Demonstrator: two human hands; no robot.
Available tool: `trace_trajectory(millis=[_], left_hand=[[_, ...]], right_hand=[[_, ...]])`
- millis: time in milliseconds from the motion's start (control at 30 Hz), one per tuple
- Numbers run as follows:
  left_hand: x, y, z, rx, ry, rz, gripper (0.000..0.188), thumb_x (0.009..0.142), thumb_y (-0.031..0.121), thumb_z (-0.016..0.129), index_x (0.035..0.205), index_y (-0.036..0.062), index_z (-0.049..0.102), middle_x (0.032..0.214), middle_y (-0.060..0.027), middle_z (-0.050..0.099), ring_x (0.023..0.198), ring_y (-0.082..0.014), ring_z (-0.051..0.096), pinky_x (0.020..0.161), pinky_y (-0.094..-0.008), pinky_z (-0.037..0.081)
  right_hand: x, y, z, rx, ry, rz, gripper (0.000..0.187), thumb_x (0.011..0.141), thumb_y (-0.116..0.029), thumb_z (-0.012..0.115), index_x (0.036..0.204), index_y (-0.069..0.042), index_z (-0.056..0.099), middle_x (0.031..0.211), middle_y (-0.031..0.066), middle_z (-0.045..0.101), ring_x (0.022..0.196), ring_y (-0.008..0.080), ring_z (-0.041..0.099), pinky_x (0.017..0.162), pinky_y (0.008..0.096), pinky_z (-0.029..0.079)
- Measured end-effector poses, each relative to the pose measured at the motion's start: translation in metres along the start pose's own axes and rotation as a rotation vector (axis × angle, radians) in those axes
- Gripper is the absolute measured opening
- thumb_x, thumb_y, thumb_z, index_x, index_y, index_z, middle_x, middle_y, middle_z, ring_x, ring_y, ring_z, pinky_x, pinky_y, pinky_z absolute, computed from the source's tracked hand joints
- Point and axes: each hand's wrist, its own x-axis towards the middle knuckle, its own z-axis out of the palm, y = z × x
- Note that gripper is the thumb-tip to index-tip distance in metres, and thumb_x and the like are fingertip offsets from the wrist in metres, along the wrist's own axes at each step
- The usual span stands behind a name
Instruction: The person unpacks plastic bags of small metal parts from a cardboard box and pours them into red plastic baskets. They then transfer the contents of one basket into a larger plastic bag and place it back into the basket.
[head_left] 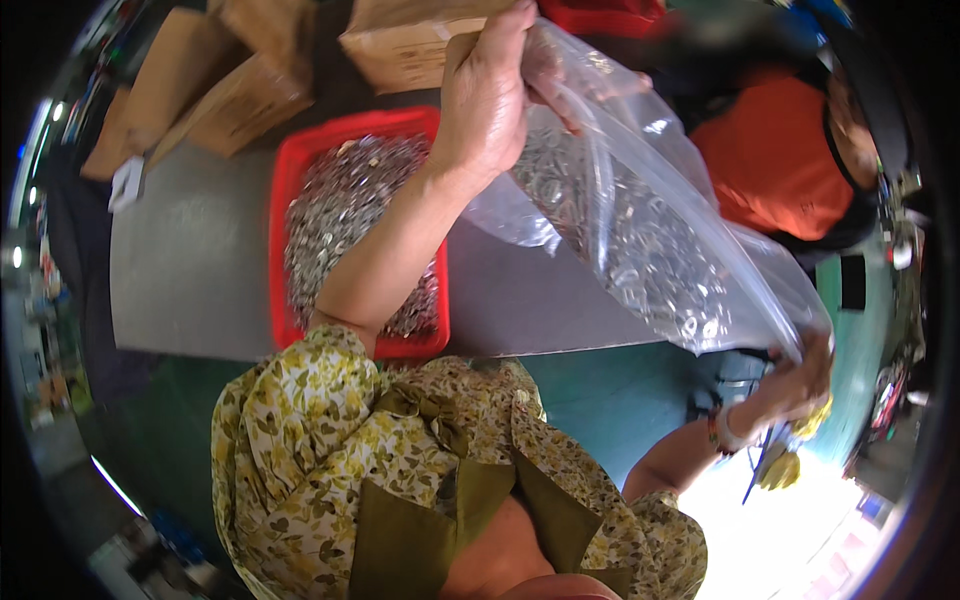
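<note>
A large clear plastic bag [655, 190] stretches slantwise between my two hands, with many small shiny metal parts [650, 255] inside it. My left hand [488, 105] is raised over the table and grips the bag's upper left end; some of its fingers show only through the plastic. Low on the right, past the table's edge, my right hand [795, 385] holds the bag's other end, slightly blurred. Beneath my left forearm lies a red tray [283, 215] filled with small silvery metal pieces [350, 200].
The grey table [190, 270] carries open cardboard boxes [250, 105] at the far left and another carton [400, 50] at the back. Across the table on the right is a person in an orange and black top [775, 155]. Part of a red container [605, 15] shows at the back.
</note>
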Motion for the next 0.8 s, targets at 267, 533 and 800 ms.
trace_trajectory(millis=[267, 533, 800], left_hand=[[-0.086, 0.154, -0.088, 0.096, 0.009, -0.014, 0.033, 0.098, 0.033, 0.053, 0.084, 0.0036, 0.061, 0.061, -0.0027, 0.053, 0.054, -0.0121, 0.052, 0.052, -0.0238, 0.04], [-0.184, 0.09, -0.18, 0.628, -0.028, -0.141, 0.05, 0.101, 0.028, 0.044, 0.06, 0.0019, 0.055, 0.049, -0.0036, 0.05, 0.042, -0.0125, 0.049, 0.045, -0.0298, 0.039], [-0.261, 0.083, -0.201, 0.576, -0.471, -0.196, 0.045, 0.098, 0.016, 0.044, 0.057, 0.0045, 0.057, 0.051, -0.0057, 0.058, 0.041, -0.0233, 0.053, 0.042, -0.0332, 0.04]], right_hand=[[0.005, -0.092, -0.053, 0.091, 0.399, -0.261, 0.042, 0.094, -0.041, 0.054, 0.084, -0.003, 0.067, 0.075, 0.0118, 0.067, 0.066, 0.03, 0.065, 0.06, 0.0406, 0.049], [-0.088, -0.123, -0.006, 1.388, -0.017, 0.34, 0.038, 0.093, -0.026, 0.041, 0.085, 0.008, 0.056, 0.084, 0.0199, 0.054, 0.103, 0.0477, 0.055, 0.097, 0.0672, 0.039], [-0.157, -0.108, 0.026, 1.697, -0.504, 0.5, 0.032, 0.08, -0.022, 0.058, 0.063, 0.004, 0.052, 0.098, 0.0281, 0.064, 0.101, 0.043, 0.059, 0.09, 0.0568, 0.048]])
